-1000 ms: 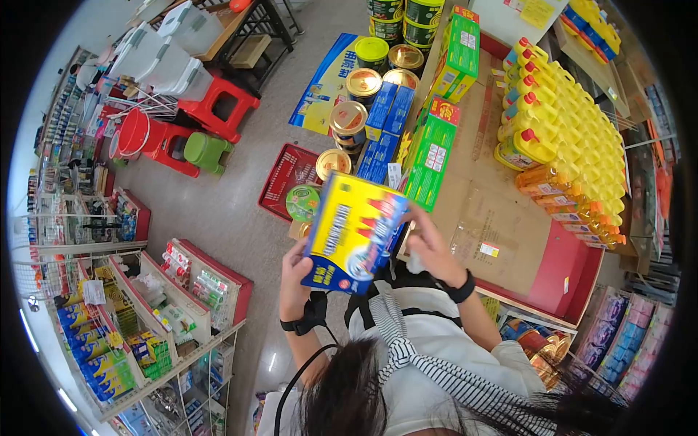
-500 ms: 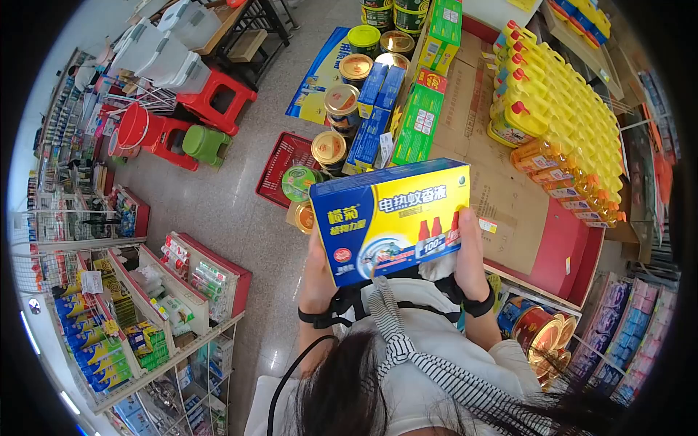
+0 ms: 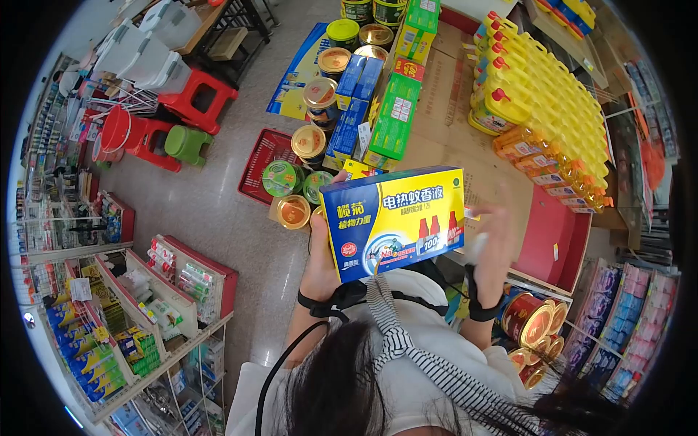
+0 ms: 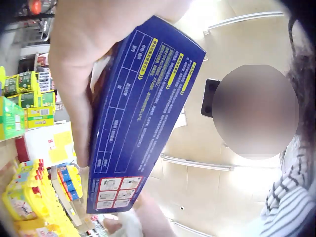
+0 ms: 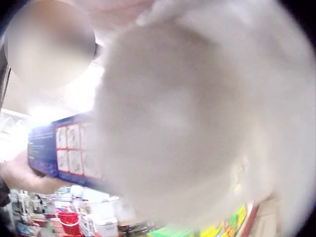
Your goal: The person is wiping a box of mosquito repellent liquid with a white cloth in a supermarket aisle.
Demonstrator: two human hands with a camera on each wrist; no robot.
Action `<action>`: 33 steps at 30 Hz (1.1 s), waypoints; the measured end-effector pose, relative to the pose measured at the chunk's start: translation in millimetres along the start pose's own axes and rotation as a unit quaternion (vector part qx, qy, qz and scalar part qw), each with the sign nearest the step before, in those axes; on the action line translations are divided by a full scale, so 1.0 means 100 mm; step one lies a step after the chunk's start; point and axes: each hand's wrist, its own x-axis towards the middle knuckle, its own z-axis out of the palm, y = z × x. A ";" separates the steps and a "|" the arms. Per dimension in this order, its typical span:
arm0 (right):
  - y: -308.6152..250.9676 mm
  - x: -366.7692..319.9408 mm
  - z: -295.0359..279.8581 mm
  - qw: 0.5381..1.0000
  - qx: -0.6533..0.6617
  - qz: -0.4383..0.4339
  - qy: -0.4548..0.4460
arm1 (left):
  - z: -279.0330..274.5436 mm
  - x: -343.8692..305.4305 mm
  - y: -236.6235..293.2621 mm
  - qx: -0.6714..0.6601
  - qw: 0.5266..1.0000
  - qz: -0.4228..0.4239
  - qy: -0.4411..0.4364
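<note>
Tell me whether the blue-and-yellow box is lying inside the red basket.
No, the left hand holds the blue-and-yellow box up, apart from the red basket.

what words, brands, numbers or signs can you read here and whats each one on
"榄菊": blue and yellow box, front, upper left
"植物力量": same front, just below
"电热蚊香液": same front, along the top
"100": same front, lower right
"Na": same front, lower middle
The rest, including the side panel, green boxes, yellow jugs and white tag, is too small or blurred to read surely.
</note>
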 end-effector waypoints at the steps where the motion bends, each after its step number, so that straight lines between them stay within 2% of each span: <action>1: -0.20 0.06 -0.04 0.992 0.106 0.028 0.069 | -0.01 0.01 -0.04 -0.020 1.000 0.002 -0.007; 2: -0.32 0.06 -0.06 0.992 0.105 0.027 0.068 | 0.00 0.03 -0.08 -0.022 1.000 0.003 -0.006; 4: -0.46 0.01 -0.06 0.970 0.158 -0.149 0.111 | 0.02 0.05 -0.14 0.003 1.000 -0.019 0.002; 5: -0.41 -0.06 -0.04 0.966 0.133 -0.206 0.085 | 0.07 0.04 -0.16 -0.013 0.999 -0.021 -0.024; 6: -0.48 -0.07 0.09 0.939 0.175 -0.292 0.056 | 0.08 0.05 -0.21 -0.006 1.000 -0.020 -0.018; 8: -0.51 -0.14 0.16 0.925 0.057 -0.365 -0.084 | 0.08 0.06 -0.29 0.068 0.997 -0.012 -0.030; 10: -0.51 -0.14 0.39 0.913 0.111 -0.362 -0.150 | 0.05 0.08 -0.33 0.078 0.996 -0.003 -0.040; 16: -0.44 0.06 0.37 0.949 0.065 -0.288 -0.112 | 0.01 0.04 -0.32 0.112 0.993 0.004 -0.042; 18: -0.43 0.10 0.40 0.931 0.057 -0.344 -0.110 | 0.02 0.06 -0.35 0.076 0.996 0.026 -0.033; 20: -0.47 0.10 0.48 0.925 0.074 -0.359 -0.099 | -0.01 0.06 -0.36 0.080 0.996 0.014 -0.047; 22: -0.49 0.08 0.51 0.891 0.103 -0.411 -0.161 | -0.03 0.05 -0.36 0.102 0.993 -0.052 0.015; 24: -0.55 0.03 0.51 0.887 0.104 -0.424 -0.151 | -0.10 0.13 -0.41 0.099 0.992 -0.074 0.028; 26: -0.50 0.04 0.44 0.857 0.143 -0.420 -0.263 | 0.01 0.15 -0.29 0.024 1.000 0.012 -0.010; 27: -0.50 0.04 0.39 0.858 0.113 -0.425 -0.265 | 0.02 0.17 -0.25 0.032 0.999 0.015 0.006; 28: -0.45 0.07 0.37 0.858 0.112 -0.426 -0.263 | 0.01 0.18 -0.24 0.032 0.999 0.015 0.004; 31: -0.42 0.18 0.40 0.930 0.041 -0.348 -0.110 | -0.02 0.15 -0.19 0.048 0.999 0.002 -0.014; 33: -0.52 0.20 0.52 0.935 0.048 -0.340 -0.088 | -0.05 0.15 -0.24 0.056 0.998 0.008 -0.007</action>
